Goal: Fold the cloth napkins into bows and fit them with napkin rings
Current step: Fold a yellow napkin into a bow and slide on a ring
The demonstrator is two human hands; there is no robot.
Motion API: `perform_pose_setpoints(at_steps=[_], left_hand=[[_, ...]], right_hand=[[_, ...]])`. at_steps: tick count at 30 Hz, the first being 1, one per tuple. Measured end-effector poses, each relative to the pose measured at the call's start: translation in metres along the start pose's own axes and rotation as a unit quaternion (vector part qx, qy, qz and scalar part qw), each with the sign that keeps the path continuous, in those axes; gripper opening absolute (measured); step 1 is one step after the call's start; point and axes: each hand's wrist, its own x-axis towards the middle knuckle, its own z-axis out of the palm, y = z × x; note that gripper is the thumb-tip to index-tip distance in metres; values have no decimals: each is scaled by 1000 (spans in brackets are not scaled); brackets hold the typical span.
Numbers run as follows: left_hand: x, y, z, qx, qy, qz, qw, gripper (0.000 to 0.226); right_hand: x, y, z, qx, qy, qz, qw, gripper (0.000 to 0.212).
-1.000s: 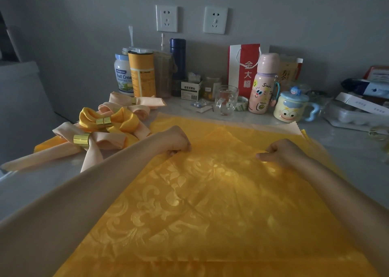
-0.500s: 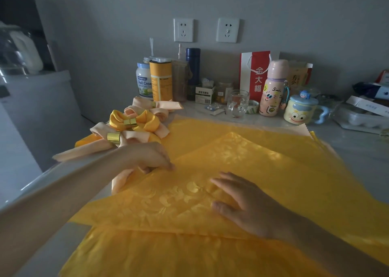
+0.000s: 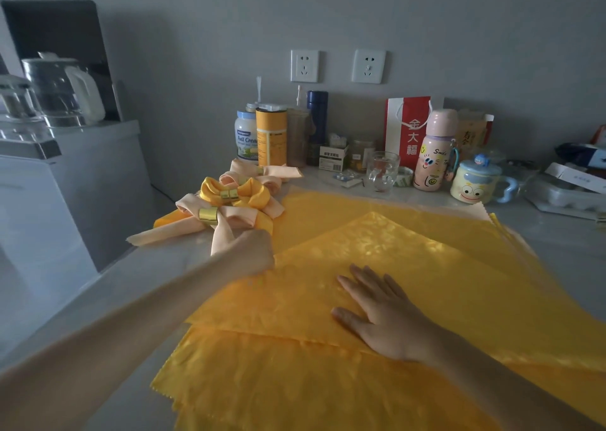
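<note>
Right hand (image 3: 390, 322): flat, fingers spread, palm pressing the top yellow napkin (image 3: 442, 266), lower centre of frame. Left hand (image 3: 254, 250): knuckles up at that napkin's left corner, fingers hidden; grip cannot be told. The napkin lies folded on a stack of yellow napkins (image 3: 295, 391) on the bench (image 3: 147, 273). Finished bows (image 3: 244, 194) with a gold ring (image 3: 208, 215) sit centre-left.
</note>
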Motion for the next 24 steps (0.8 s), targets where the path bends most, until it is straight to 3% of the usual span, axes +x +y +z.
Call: perform_pose_setpoints(at_steps=[1, 2, 3, 5, 7, 10, 11, 17, 19, 21, 22, 24], left_hand=[[-13, 9, 5, 80, 99, 28, 992, 24], [-30, 21, 9, 92, 164, 61, 980, 24], [-48, 34, 16, 46, 180, 99, 978, 29], [-84, 57, 28, -61, 121, 174, 975, 40], [-100, 64, 43, -60, 56, 203, 976, 50], [-100, 58, 55, -49, 8, 195, 980, 65], [-99, 54, 58, -49, 0, 184, 982, 64], [-102, 1, 59, -28, -21, 121, 992, 59], [-106, -24, 59, -26, -19, 115, 993, 76], [-114, -48, 58, -34, -21, 103, 994, 116], [-120, -57, 56, -41, -15, 94, 995, 124], [-128, -69, 53, -77, 27, 67, 994, 105]], right_hand=[[0, -2, 1, -9, -1, 7, 1000, 99], [1, -5, 0, -26, 2, 14, 1000, 91], [2, -5, 0, -39, 4, 21, 999, 82], [3, -9, 0, -57, 12, 26, 998, 71], [5, -9, 2, -82, 16, 24, 996, 76], [7, -7, 8, -51, 40, 24, 998, 126], [7, -7, 9, -40, 47, 30, 998, 129], [7, -10, 12, -35, 35, 42, 998, 83], [6, -12, 11, -35, 33, 36, 998, 96], [6, -11, 10, -29, 35, 35, 998, 110], [7, -11, 10, -28, 34, 36, 998, 109], [7, -11, 9, -28, 32, 34, 999, 107]])
